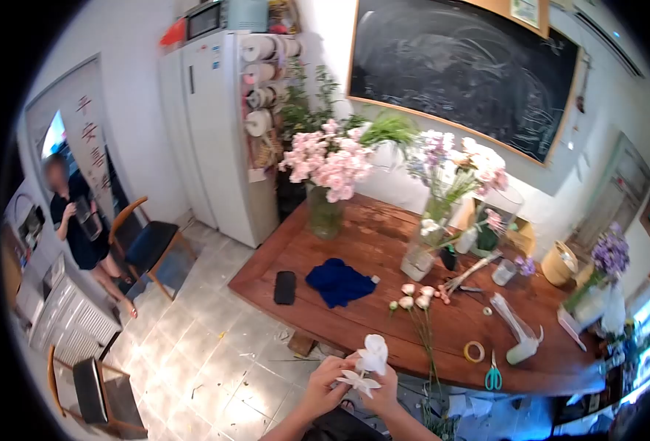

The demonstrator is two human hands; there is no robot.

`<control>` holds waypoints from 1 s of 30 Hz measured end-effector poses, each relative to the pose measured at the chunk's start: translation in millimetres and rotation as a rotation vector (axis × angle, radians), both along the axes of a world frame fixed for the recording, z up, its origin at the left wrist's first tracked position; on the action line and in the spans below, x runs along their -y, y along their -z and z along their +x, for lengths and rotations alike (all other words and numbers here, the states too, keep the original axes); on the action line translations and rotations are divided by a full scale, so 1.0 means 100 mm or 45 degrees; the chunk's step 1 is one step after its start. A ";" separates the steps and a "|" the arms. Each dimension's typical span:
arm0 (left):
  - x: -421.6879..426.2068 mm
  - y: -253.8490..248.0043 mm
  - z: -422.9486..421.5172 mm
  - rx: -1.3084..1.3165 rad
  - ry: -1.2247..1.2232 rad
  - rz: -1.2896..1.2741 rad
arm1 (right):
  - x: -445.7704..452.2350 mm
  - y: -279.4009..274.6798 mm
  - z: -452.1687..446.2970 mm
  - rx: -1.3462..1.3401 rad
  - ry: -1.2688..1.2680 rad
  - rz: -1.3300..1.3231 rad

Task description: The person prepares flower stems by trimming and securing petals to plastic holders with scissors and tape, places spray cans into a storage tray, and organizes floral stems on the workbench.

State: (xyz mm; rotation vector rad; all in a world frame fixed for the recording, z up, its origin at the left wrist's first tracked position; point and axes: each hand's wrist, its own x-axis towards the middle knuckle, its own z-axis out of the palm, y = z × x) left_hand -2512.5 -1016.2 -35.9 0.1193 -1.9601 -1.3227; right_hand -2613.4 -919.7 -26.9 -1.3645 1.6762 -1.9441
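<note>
Close to my body, in front of the table's near edge, both hands are raised together around a white, petal-like piece (373, 356); I cannot tell whether it is a real flower or folded material. My left hand (326, 384) has its fingers curled at the left side of it. My right hand (383, 388) is closed round its right side. Pale pointed lobes show between the hands, and the fingertips are partly hidden. Nearest on the wooden table (383, 323) lie cream roses (407, 301) with long stems reaching over the edge.
A dark blue cloth (339, 282), a phone (284, 287), a tape roll (475, 351) and teal scissors (493, 377) lie on the table. Pink flowers (328, 158) stand in a glass vase (325, 214). A person (82, 220) stands at the left near a chair (148, 246).
</note>
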 end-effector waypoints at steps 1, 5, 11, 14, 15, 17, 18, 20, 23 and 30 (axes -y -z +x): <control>0.06 -0.01 -0.02 0.027 -0.025 0.012 | 0.06 0.00 -0.05 -0.002 -0.009 -0.041; 0.38 -0.08 -0.16 0.145 -0.096 -0.046 | 0.38 0.01 -0.40 -0.090 -0.149 -0.087; 0.82 -0.01 -0.88 0.227 -0.147 -0.246 | 0.68 -0.12 -1.10 0.174 -0.032 -0.089; 1.02 0.05 -1.33 0.327 -0.141 -0.425 | 0.73 -0.29 -1.57 0.138 0.073 -0.164; 1.07 0.09 -1.46 0.371 -0.136 -0.463 | 0.70 -0.35 -1.71 0.260 0.067 -0.137; 1.18 0.35 -1.66 0.458 -0.115 -0.409 | 0.69 -0.51 -2.09 -0.038 0.414 -0.214; 1.19 0.39 -1.72 0.523 -0.092 -0.255 | 0.66 -0.59 -2.29 -0.109 0.609 -0.183; 1.29 0.49 -1.86 0.583 -0.067 -0.161 | 0.61 -0.82 -2.80 -0.154 0.823 -0.423; 1.51 0.72 -2.08 0.573 -0.023 -0.253 | 0.53 -1.41 -3.40 -0.123 0.844 -0.673; 1.88 0.74 -2.66 0.524 0.181 -0.043 | 1.02 -1.47 -4.47 -0.369 0.858 0.230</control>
